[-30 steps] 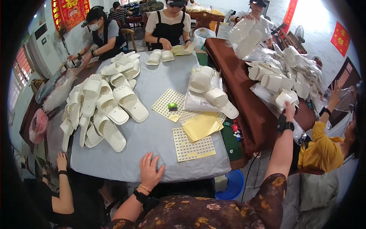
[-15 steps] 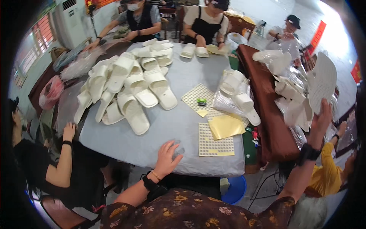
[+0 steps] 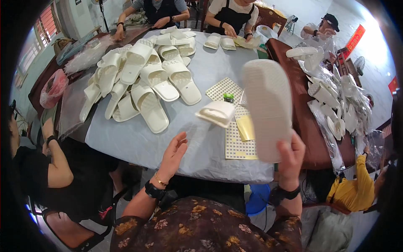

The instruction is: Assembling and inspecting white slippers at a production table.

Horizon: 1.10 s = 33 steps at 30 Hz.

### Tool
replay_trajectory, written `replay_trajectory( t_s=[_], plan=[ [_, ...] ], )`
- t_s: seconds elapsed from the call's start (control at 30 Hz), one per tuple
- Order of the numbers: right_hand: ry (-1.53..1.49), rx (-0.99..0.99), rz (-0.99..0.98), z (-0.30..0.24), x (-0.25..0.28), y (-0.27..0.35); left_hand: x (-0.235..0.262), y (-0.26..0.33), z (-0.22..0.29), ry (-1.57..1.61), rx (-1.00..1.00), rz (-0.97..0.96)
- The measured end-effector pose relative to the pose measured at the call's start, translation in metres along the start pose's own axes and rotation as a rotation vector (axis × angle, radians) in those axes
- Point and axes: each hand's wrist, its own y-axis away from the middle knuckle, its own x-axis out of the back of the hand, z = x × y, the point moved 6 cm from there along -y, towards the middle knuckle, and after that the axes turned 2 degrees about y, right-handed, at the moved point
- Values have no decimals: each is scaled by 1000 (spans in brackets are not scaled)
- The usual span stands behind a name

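Raised over the front right of the table, my right hand (image 3: 290, 161) is closed on the heel end of a white slipper (image 3: 268, 109), its textured sole turned toward me. Just left of it shows a second white slipper (image 3: 217, 113), slightly blurred; I cannot tell whether it touches the held one. My left hand (image 3: 173, 156) is open at the table's front edge, palm turned inward, fingers apart, holding nothing. Sheets of small printed stickers (image 3: 234, 150) lie partly hidden behind the slippers. A small green-and-black item (image 3: 228, 98) rests on one sheet.
Many white slippers (image 3: 153, 80) are heaped on the left of the grey-covered table (image 3: 197, 157). On the right, a brown padded bench (image 3: 302, 126) bears bagged slippers (image 3: 325, 94). Co-workers sit around; one far across handles a sheet (image 3: 247, 42). A blue bin (image 3: 258, 199) stands below.
My right hand has brought the slipper leftward from over the bench to the table. My left hand has lifted and turned its palm inward. The second slipper now shows above the sticker sheets.
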Motion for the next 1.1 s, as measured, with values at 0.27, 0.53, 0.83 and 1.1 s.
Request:
replay_trajectory(
  t_s=[0.27,0.53,0.83,1.1],
  plan=[
    [411,141,-769,57,-135,43,5,14,-15,637,160,180],
    [740,326,-464,138,-151,-28,24,23,-16,524,126,261],
    [712,272,-263,110,-155,-4,25,16,-7,539,167,277],
    [507,128,-234,122,-123,24,27,-23,-27,-182,-59,339]
  ],
)
